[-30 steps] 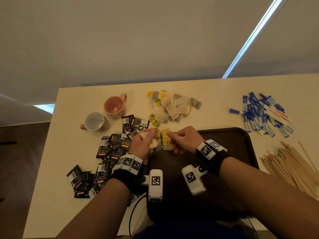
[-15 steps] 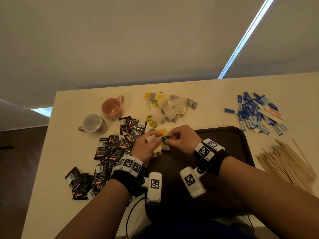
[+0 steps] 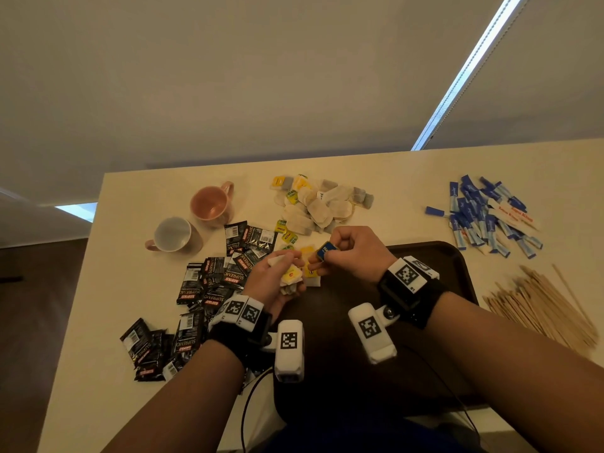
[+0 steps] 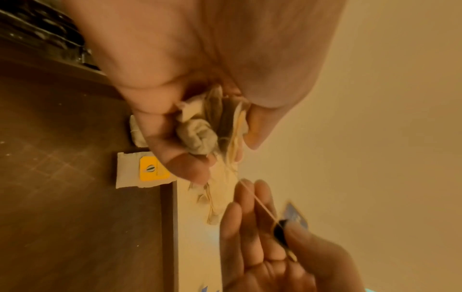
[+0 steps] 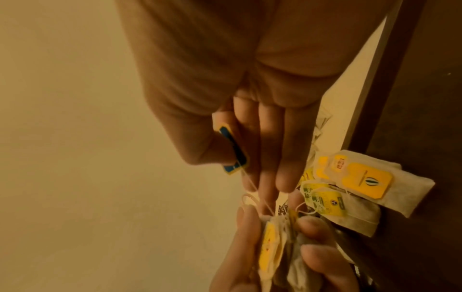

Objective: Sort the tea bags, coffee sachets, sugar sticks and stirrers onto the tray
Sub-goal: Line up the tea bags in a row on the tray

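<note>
Left hand (image 3: 273, 282) clutches a bunch of tea bags (image 3: 291, 279) at the tray (image 3: 434, 256) edge. Right hand (image 3: 346, 253) pinches a blue tag (image 3: 325, 249), string (image 5: 255, 189) taut. Bags judged light, soft, tearable; strings tangle. Hold paper bodies, not tags.

stirrers (image 3: 542, 308) cut off at right edge, sachet (image 3: 228, 279) print blurred

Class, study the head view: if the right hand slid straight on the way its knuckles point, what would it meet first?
Probably the left hand and its bunch of tea bags, right beside the right hand; depth is unclear.
</note>
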